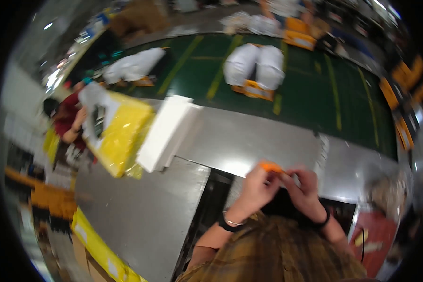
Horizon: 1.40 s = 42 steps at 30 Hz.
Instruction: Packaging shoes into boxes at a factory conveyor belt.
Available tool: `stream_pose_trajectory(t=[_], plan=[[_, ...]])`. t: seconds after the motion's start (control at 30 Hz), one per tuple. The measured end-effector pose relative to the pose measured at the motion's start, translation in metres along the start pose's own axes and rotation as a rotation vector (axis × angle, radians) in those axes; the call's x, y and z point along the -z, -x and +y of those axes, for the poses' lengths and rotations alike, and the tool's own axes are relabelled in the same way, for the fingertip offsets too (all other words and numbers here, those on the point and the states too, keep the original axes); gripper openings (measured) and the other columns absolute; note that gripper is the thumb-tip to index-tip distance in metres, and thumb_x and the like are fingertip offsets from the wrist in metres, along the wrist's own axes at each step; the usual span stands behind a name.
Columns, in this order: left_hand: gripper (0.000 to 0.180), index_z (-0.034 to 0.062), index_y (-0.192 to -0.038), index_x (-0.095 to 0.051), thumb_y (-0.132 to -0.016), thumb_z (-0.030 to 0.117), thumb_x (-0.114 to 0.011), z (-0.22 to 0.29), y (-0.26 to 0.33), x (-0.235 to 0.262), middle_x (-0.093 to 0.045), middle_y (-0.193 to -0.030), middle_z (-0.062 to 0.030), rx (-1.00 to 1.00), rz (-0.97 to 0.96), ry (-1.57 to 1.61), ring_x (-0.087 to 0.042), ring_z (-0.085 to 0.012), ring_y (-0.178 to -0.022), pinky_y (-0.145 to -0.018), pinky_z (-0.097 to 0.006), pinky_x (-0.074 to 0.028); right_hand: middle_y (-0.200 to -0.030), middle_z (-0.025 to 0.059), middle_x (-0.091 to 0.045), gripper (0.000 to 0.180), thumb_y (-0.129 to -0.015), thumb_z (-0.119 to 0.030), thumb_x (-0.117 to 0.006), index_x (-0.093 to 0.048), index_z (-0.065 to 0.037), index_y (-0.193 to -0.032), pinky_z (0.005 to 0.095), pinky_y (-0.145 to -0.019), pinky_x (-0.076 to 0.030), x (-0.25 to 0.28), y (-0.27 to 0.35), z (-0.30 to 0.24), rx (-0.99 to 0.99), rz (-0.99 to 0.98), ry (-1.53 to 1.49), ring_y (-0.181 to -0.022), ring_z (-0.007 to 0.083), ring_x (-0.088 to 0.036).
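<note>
So right now both my hands are up in front of me, over the near edge of the steel bench (249, 141), pinching the same little orange thing (271, 167) between them. My left hand (257, 185) has its fingers curled closed around the left end of it, and my right hand (304, 188) is closed on the right end, thumb and fingertips tucked in tight. It's blurry, so I honestly can't tell what the orange piece is, only that it's small, flat-ish and bright.

The orientation bit: its long axis looks like it runs left to right, roughly along the bench's near edge, tilted slightly down toward my right. More of it pokes out above my left hand's fingers, so the left hand seems to have the better hold and sits nearer its middle; the right only catches the tail. Hands are touching or just about touching each other under it.

Other stuff around: a white foam block (167, 134) lies slanted at the bench's far left corner, with a yellow bag (122, 136) just beside it, hanging off the left edge. Another person in a dark red top (66, 117) is over there handling that bag. Beyond the bench's far edge there's a green floor with yellow lines and two white sacks (255, 63) side by side, well apart from me
</note>
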State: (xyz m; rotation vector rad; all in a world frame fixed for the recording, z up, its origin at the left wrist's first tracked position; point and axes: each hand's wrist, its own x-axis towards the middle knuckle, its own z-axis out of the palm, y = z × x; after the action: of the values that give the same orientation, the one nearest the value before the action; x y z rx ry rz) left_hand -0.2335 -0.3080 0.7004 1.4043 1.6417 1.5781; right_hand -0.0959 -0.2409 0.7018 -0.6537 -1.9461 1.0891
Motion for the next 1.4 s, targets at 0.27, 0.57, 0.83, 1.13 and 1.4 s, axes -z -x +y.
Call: stream_pose_trajectory(t=[0.27, 0.57, 0.83, 1.13, 1.4], plan=[[0.014, -0.0002, -0.093, -0.056, -0.083, -0.006, -0.063, -0.002, -0.013, 0.005, -0.059, -0.086, -0.0051, -0.231, -0.114, -0.179, -0.055, -0.0071, -0.072, -0.062, -0.021, -0.045, -0.081, 0.0074, -0.06, 0.017, -0.079, -0.005, -0.071, -0.059, -0.005, -0.09, 0.035, -0.063, -0.045, 0.009, -0.006, -0.001, 0.232, -0.001, 0.215, -0.074, 0.0266, -0.057], [0.018, 0.0013, -0.099, -0.054, -0.086, -0.006, -0.064, -0.008, 0.003, -0.023, -0.059, -0.093, -0.0064, 0.079, 0.125, 0.844, -0.057, -0.0108, -0.083, -0.077, -0.024, -0.046, -0.082, 0.0032, -0.064, 0.022, -0.071, -0.005, -0.08, -0.063, -0.007, -0.086, 0.0298, -0.066, -0.048, -0.005, 0.005, 0.011, 0.138, 0.159, -0.064, -0.075, 0.0196, -0.06], [0.017, 0.0065, -0.104, -0.056, -0.089, -0.001, -0.06, -0.007, 0.002, -0.025, -0.058, -0.099, -0.0052, 0.356, 0.094, 1.236, -0.055, -0.0156, -0.091, -0.081, -0.029, -0.047, -0.082, 0.0026, -0.066, 0.019, -0.069, -0.002, -0.08, -0.067, -0.006, -0.082, 0.0289, -0.064, -0.049, -0.008, -0.004, 0.015, 0.128, 0.209, -0.097, -0.074, 0.0183, -0.061], [0.022, 0.0085, -0.107, -0.053, -0.089, -0.004, -0.054, 0.001, 0.004, -0.035, -0.058, -0.102, -0.0059, 0.541, 0.125, 1.385, -0.056, -0.016, -0.096, -0.089, -0.03, -0.047, -0.086, 0.0086, -0.067, 0.008, -0.075, -0.001, -0.074, -0.07, -0.001, -0.082, 0.0313, -0.067, -0.052, 0.004, -0.003, 0.014, 0.131, 0.202, -0.194, -0.077, 0.0215, -0.063], [0.03, 0.004, -0.116, -0.053, -0.087, 0.001, -0.059, -0.01, 0.004, -0.034, -0.056, -0.103, -0.0077, 0.475, 0.129, 1.412, -0.056, -0.0161, -0.097, -0.081, -0.026, -0.05, -0.087, 0.0076, -0.053, 0.009, -0.083, -0.007, -0.064, -0.059, -0.003, -0.089, 0.0338, -0.072, -0.047, 0.003, -0.001, 0.015, 0.389, 0.167, 0.01, -0.085, 0.027, -0.053]])
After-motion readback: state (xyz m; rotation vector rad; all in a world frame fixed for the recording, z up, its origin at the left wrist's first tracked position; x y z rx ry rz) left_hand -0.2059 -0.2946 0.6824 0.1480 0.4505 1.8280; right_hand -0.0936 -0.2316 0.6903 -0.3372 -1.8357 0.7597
